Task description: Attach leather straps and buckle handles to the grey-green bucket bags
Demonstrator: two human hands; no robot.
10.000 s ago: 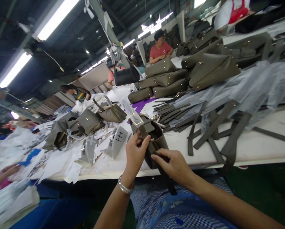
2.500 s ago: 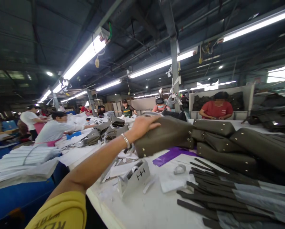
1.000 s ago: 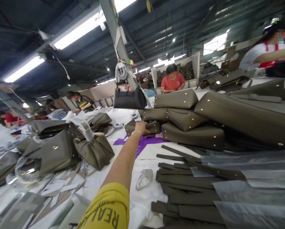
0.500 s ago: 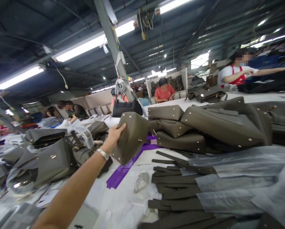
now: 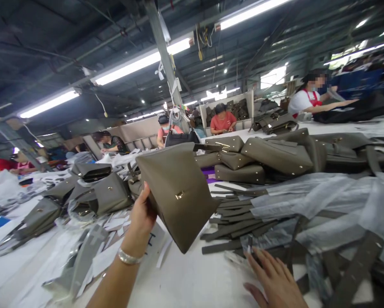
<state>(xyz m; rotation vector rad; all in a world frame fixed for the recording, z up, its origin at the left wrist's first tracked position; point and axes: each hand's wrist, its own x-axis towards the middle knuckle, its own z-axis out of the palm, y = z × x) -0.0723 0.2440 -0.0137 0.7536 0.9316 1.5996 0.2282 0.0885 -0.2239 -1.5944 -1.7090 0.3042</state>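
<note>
My left hand (image 5: 143, 218), with a silver bracelet at the wrist, grips an olive-brown handbag (image 5: 182, 205) by its left side. The bag hangs tilted above the table, and a small gold clasp shows on its face. A strap reaches from its top toward the back. At the lower right, my right hand (image 5: 273, 276) has its fingers stretched forward and its thumb apart. Its fingertips are by a small dark piece with a pale edge, which I cannot make out. Dark flat straps (image 5: 239, 222) lie just beyond them.
More olive-brown handbags are piled at the back right (image 5: 275, 154) and at the left (image 5: 111, 188). Clear plastic wrap (image 5: 307, 194) covers many straps on the right. Paper scraps (image 5: 110, 252) lie on the white table (image 5: 192, 282). Several people work farther back.
The handbag has come nearer and turned, so its clasp face shows. My right hand has entered at the lower right. The view has shifted left.
</note>
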